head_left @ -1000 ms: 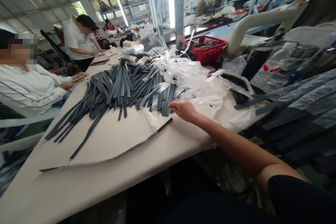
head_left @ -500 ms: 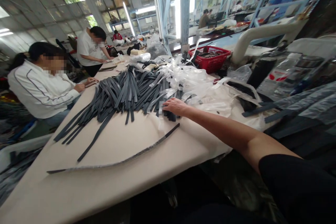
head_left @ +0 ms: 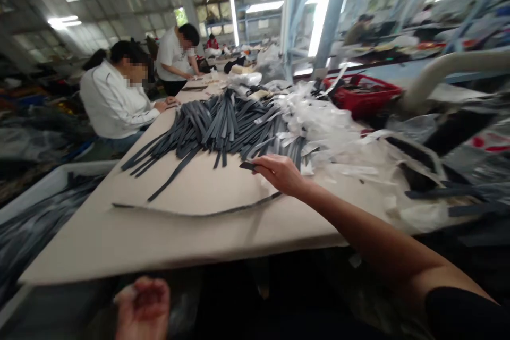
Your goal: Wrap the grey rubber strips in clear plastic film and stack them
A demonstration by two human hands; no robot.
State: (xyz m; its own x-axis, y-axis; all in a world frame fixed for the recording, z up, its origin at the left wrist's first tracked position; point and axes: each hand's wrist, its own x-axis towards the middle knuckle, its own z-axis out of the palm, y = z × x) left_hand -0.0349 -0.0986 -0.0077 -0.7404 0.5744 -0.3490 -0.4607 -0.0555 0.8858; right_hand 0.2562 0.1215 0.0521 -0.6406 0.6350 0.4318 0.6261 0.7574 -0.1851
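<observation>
My right hand pinches a dark grey strip above the table, its end poking out past the fingertips. The rest of that strip is hidden by the hand. Behind it lies a heap of dark grey strips, beside a tangle of white translucent film. One long, thin dark strip lies curved across the tabletop in front. My left hand is low at the bottom, off the near table edge. It is slightly blurred, fingers loosely curled and thumb apart, with something whitish at the thumb tip.
The beige table runs away from me. A red basket stands at the back right. A white bin of dark strips is at the left. Two people in white tops work along the table's left side, the nearer one seated.
My right hand has lifted from the heap's right end and now has a strip in its fingers. My left hand has come into view at the bottom. The view has swung left.
</observation>
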